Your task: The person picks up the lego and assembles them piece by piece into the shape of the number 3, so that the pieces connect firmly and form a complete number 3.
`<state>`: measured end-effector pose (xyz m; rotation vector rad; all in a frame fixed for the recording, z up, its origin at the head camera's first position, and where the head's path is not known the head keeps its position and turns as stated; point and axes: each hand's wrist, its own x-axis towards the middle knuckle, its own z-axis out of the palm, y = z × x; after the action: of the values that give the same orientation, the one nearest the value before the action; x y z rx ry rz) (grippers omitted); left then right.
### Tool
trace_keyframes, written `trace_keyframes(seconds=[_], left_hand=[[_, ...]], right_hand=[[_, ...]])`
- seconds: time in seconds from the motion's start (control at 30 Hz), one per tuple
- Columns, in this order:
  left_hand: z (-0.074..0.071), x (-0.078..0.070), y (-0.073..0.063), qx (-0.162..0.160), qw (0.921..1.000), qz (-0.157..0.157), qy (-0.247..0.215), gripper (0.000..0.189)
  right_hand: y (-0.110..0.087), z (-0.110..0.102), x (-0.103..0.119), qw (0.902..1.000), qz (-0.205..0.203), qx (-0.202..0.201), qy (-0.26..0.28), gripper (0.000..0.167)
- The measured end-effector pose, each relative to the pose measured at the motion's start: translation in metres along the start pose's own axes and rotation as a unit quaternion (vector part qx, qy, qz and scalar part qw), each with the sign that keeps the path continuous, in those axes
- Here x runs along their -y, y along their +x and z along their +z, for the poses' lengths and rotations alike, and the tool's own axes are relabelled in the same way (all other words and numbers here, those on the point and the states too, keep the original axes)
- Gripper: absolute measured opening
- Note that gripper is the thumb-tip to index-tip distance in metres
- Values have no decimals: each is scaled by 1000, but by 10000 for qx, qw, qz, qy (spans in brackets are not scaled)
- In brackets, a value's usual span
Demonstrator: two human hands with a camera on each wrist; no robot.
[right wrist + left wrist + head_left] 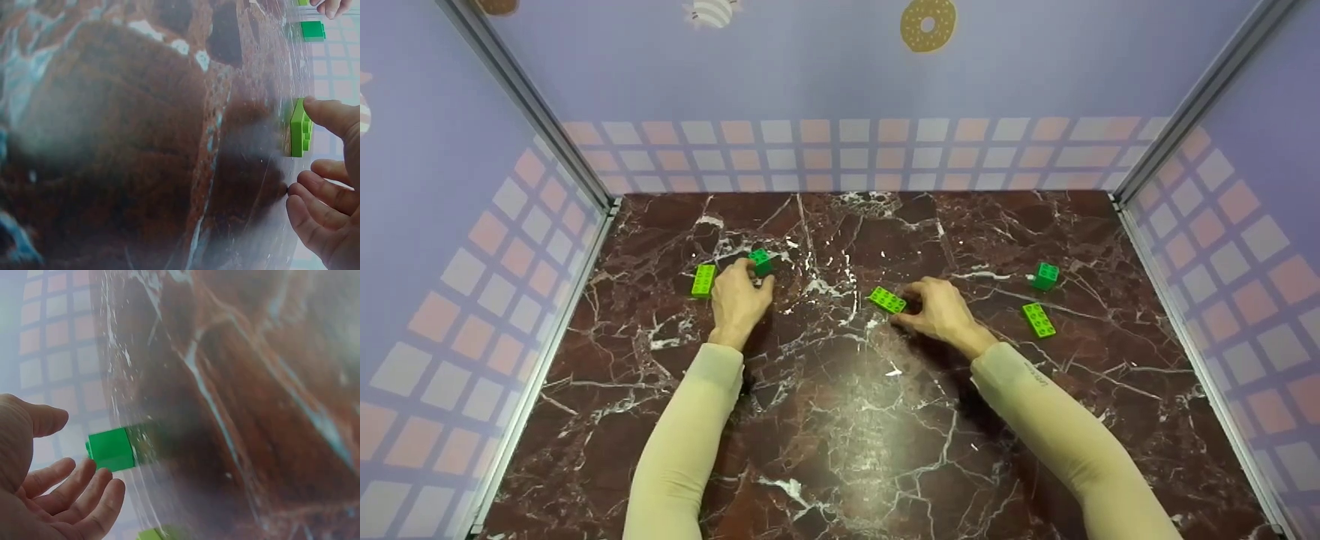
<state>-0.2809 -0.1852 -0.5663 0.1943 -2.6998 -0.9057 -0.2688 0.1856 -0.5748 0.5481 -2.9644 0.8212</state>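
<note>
My left hand (741, 296) is beside a dark green toy building brick (760, 261) on the marbled tabletop. In the left wrist view, its thumb and loosely bent fingers are spread apart, with the green brick (111, 450) just past the fingertips. A lime green brick (703, 280) lies left of that hand. Right of centre, my right hand (936, 309) reaches to another lime brick (887, 300), lying studs up. The right wrist view has the thumb tip at one end of this brick (300, 129), while the other fingers stay apart from it; whether the thumb touches cannot be told.
Farther right are a dark green brick (1045, 275) and a lime brick (1039, 320). Purple patterned walls (840, 82) enclose the marbled table (840, 420) at the back and both sides, with metal strips (540, 367) along the side edges.
</note>
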Motion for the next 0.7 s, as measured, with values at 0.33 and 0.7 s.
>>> trace_keyframes(seconds=[0.33,0.7], left_hand=[[-2,13,13,114,9989,-355,-295,56],[30,55,51,333,9960,-460,-685,68]], right_hand=[[4,3,-2,9996,30,-134,227,51],[6,5,-2,9992,187,-120,332,38]])
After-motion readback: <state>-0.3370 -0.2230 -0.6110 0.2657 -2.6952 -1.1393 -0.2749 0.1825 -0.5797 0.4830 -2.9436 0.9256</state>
